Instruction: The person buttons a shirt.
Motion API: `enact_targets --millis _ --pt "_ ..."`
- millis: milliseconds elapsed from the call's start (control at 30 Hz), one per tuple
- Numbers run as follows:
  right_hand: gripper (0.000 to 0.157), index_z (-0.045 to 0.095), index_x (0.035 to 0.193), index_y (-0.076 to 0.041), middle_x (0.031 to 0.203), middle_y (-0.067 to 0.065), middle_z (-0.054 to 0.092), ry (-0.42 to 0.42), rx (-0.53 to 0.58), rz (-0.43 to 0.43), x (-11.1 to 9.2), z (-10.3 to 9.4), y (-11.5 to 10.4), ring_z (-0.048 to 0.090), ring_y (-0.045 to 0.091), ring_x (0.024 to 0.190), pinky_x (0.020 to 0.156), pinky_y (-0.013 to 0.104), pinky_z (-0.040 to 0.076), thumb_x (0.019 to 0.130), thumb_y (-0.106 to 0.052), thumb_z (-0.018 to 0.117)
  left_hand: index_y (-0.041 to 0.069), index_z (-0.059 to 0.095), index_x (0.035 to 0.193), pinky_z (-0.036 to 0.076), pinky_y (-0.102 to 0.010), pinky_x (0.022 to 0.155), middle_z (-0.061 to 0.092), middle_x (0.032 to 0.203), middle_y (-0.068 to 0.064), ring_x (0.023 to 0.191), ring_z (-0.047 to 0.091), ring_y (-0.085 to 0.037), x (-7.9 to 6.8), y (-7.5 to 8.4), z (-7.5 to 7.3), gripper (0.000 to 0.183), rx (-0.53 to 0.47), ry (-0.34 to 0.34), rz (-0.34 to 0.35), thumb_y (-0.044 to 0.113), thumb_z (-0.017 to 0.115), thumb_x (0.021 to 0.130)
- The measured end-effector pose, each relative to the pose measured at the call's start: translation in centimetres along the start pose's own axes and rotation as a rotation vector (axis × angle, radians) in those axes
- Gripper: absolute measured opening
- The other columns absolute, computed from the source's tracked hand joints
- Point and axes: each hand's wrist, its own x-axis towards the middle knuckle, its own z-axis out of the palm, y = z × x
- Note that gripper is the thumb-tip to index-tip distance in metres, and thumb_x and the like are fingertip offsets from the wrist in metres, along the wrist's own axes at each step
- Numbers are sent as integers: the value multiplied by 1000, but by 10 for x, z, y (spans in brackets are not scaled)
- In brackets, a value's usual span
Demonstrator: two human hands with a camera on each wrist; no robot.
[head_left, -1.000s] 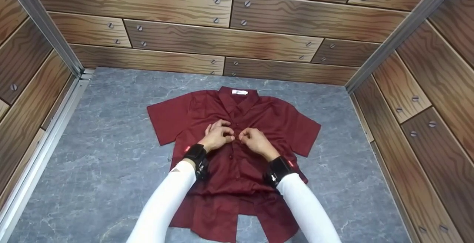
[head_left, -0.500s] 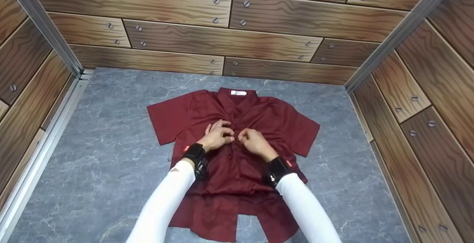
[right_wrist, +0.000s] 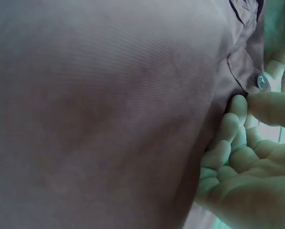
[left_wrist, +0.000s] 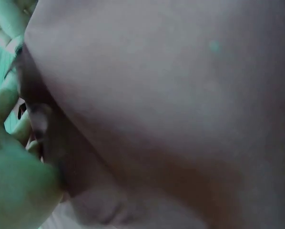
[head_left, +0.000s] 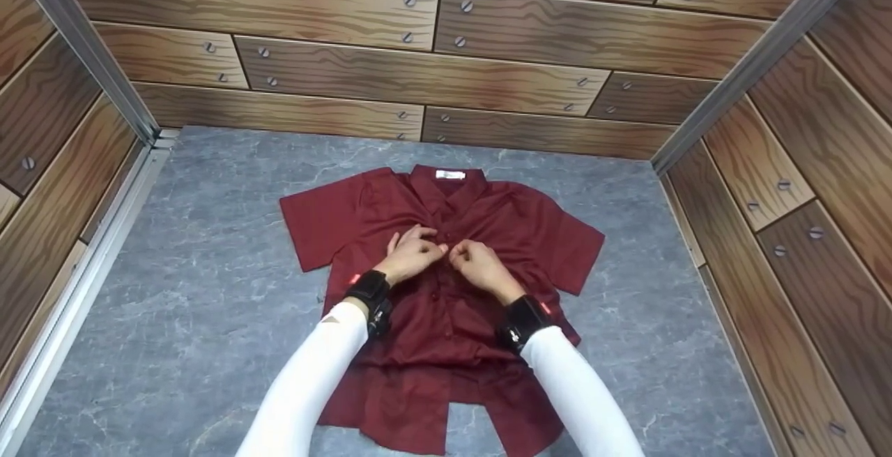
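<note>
A dark red short-sleeved shirt (head_left: 397, 338) lies front up, its collar at the far end. Both hands work at the placket in the middle of the chest. My left hand (head_left: 411, 255) holds the placket with thumb and forefinger, its other fingers spread over the cloth; in the left wrist view its fingers (left_wrist: 4, 100) lie along the cloth edge. Opposite it, my right hand (head_left: 484, 269) pinches the placket between thumb and curled forefinger. Just past those fingertips, the right wrist view shows a small button (right_wrist: 261, 81). Fingers partly hide the placket.
The shirt rests on a grey marbled surface (head_left: 209, 269). A wood-patterned wall (head_left: 348, 67) stands behind, with similar panels at left and right. Metal rails (head_left: 752, 74) run along the corners. Below the hands, another button (head_left: 434, 297) shows; the lower hem parts in the middle.
My left thumb has moved slightly up and right, closer to my right fingertips. My right hand and the shirt have stayed nearly in place.
</note>
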Motion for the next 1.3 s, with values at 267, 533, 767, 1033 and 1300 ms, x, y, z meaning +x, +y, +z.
enact_targets --millis 267,533,767,1033,1300 --pt "26 60 90 -11 80 0 60 -20 -140 -15 -10 -2 0 58 17 74 71 34 47 93 -31 76 11 66 110 19 -62 115 58 129 -13 130 49 -34 4 4 17 19 80 261 -3 18 74 94" --pt "40 58 82 -14 87 3 54 -117 -403 41 -15 3 -8 55 27 87 80 43 48 88 -46 80 32 66 140 7 -76 114 31 166 -16 155 12 -48 2 -3 11 36 371 72 5 35 58 105" --pt "44 60 88 -15 101 6 53 -183 -471 80 -21 4 -15 55 34 102 92 58 48 88 -55 78 52 32 158 -6 -76 114 5 174 -1 158 -4 -39 12 -17 6 55 564 -102 -75 59 43 105" --pt "36 64 92 -15 94 3 58 -154 -393 -42 -16 -8 -9 57 27 89 82 46 51 91 -49 76 43 38 159 -2 -75 115 9 174 -7 158 -1 -40 11 -13 0 57 557 -62 -39 56 48 104" --pt "62 55 150 -21 153 16 48 -30 -456 -15 -36 -42 20 40 43 143 107 70 35 98 -52 66 28 38 161 -3 -81 110 12 172 -17 156 -2 -46 -30 -14 -29 76 503 -47 -15 66 54 97"
